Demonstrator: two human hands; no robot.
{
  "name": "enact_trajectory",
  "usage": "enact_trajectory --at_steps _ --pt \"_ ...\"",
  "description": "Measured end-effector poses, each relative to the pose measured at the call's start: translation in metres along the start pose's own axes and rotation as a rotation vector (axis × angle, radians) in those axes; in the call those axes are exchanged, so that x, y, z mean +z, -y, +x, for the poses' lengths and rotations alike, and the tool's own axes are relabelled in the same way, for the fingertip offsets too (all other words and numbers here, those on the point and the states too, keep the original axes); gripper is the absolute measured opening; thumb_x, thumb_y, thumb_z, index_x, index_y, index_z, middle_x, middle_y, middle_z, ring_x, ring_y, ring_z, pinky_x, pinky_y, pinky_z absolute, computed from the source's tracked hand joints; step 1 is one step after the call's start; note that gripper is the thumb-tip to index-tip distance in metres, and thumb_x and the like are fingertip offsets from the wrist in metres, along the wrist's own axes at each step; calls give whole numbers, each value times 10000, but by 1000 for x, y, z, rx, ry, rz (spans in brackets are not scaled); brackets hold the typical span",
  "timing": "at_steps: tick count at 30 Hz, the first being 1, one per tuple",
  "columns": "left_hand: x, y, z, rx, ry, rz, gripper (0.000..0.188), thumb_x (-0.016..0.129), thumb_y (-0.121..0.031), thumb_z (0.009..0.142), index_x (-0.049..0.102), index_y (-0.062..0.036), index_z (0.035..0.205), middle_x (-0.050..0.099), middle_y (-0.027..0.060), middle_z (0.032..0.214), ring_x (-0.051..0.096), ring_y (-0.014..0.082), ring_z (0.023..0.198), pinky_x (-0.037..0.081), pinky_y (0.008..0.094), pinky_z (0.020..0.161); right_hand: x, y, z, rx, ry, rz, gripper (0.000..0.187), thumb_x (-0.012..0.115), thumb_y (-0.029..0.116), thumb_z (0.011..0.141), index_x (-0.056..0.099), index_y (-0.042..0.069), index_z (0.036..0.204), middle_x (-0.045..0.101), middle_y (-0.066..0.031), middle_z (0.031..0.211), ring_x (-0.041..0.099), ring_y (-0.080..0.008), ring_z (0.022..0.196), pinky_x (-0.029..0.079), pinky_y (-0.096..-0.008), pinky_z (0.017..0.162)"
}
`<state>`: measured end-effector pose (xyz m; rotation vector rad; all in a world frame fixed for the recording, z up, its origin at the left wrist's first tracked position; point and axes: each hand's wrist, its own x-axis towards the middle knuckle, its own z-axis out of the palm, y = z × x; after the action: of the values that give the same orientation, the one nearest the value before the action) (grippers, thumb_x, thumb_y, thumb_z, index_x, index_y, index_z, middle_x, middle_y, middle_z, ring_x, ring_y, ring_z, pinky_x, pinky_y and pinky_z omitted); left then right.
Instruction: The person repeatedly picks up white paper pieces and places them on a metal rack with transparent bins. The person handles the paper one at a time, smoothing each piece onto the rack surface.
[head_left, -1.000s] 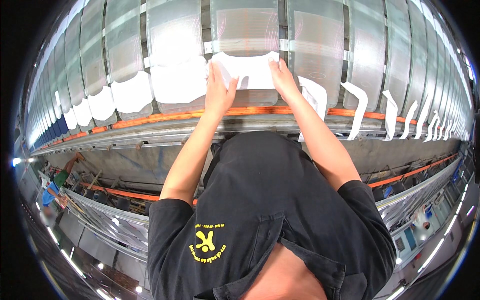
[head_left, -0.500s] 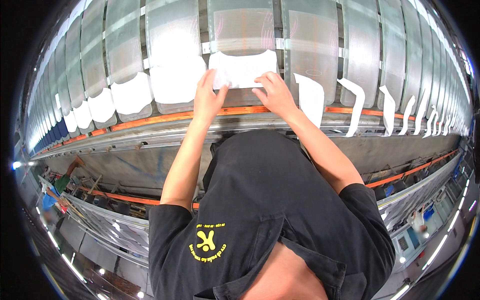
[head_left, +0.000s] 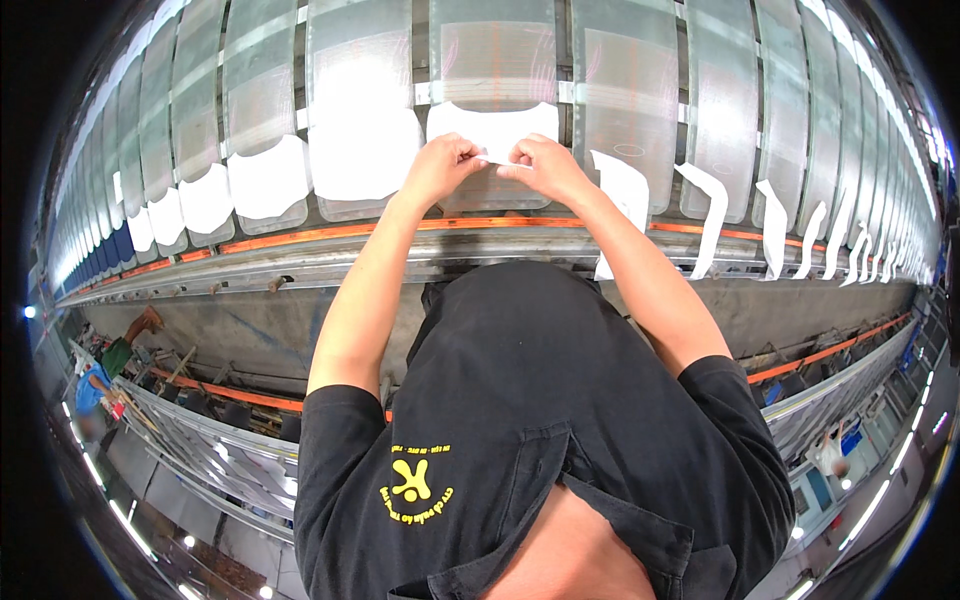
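A white cut fabric piece (head_left: 495, 124) lies on the glassy board (head_left: 497, 65) straight ahead of me. My left hand (head_left: 444, 166) is closed in a pinch on the piece's near edge, left of its middle. Close beside it, my right hand (head_left: 547, 165) pinches the same edge further right. Between the two hands that edge looks lifted or gathered, partly hidden by my fingers. The far edge of the fabric rests on the board.
Boards to the left carry similar flat white pieces (head_left: 268, 180). On boards to the right, narrow white pieces (head_left: 706, 215) hang over the near ends. An orange rail (head_left: 300, 240) runs along the boards. People are far left (head_left: 95, 385) and far right (head_left: 832, 455).
My hands have come closer together along the near edge. My left hand went from spread fingers on the fabric to a pinch, and the near edge is now drawn up.
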<state>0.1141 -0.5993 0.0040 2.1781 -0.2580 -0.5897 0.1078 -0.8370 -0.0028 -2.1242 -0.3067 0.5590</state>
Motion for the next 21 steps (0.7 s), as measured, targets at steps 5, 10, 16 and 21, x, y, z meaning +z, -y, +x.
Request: enact_trajectory --at_steps 5,10,16,21 --pt "-7 3 -1 8 50 -21 213 759 -210 878 736 -30 990 674 110 920 634 231 834 504 352 753 -2 1 -2 -4 10 -72 241 799 224 827 675 28 893 625 -98 884 620 -240 802 513 -357 756" --pt "-10 -8 -7 53 18 2 206 744 -204 887 734 -35 1005 671 120 919 634 242 848 510 361 770 -6 5 1 100 66 21 231 755 241 859 703 35 950 664 -121 919 654 -289 871 517 -381 792" --pt "-10 -4 -13 90 17 55 179 713 -182 896 734 -34 994 676 134 914 639 281 864 507 389 789 -4 -8 -7 -64 32 -38 203 708 198 907 708 34 1027 663 -132 929 647 -292 875 516 -387 798" --pt "-12 -1 -24 193 -7 128 181 664 -173 921 739 -36 1013 689 145 882 638 321 856 498 421 805 -3 6 -21 -125 1 -131 222 737 175 866 669 47 1036 646 -122 931 630 -310 911 506 -422 819"
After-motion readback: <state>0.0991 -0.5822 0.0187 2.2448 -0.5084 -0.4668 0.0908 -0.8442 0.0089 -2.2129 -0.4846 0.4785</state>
